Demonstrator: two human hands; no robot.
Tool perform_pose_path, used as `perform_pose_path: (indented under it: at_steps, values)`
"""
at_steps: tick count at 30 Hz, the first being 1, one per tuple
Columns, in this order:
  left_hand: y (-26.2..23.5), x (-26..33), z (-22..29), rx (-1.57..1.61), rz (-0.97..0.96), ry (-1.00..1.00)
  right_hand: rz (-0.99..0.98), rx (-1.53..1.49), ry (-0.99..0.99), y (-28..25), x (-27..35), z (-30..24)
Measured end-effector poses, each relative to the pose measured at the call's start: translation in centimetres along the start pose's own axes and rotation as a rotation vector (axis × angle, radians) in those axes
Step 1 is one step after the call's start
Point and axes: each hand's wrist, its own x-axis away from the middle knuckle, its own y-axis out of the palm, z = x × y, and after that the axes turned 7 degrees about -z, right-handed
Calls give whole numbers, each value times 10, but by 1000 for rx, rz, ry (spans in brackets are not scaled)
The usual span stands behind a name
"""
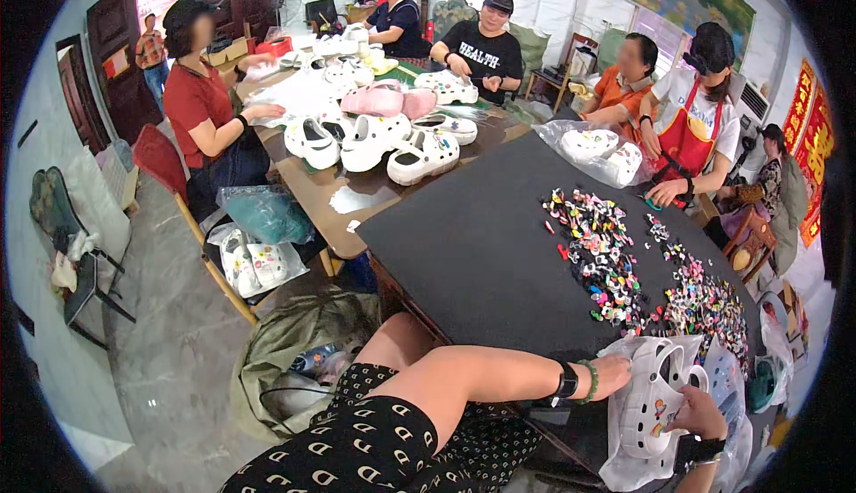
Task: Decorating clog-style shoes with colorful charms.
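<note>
A pair of white clogs [648, 404] with colourful charms lies in a clear plastic bag [620, 471] at the near right corner of the black table. My left hand [612, 376], with a dark watch and green bead bracelet at its wrist, closes on the bag's left edge beside the clogs. Its fingertips are partly hidden. From the lower right my right hand [699, 414] grips the side of the clogs, its thumb near the charms. Just beyond both hands, small colourful shoe charms [704, 306] lie in a heap.
A second charm pile [597, 252] spreads across the black table [464, 234]. Bagged white clogs [593, 145] lie at its far side, near a co-worker in a red apron [682, 150]. Other people sit around a brown table [357, 217] of clogs. A green sack [267, 350] stands left.
</note>
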Motion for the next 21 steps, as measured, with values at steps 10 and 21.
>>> perform_pose_path:
  at_steps: [10, 21]
  values:
    - [-82, 25, -15, 36, 404, 55, 173, 33, 136, -7, 6, -36]
    - [-263, 213, -49, -236, 708, -361, 216, 372, -186, -60, -44, -175]
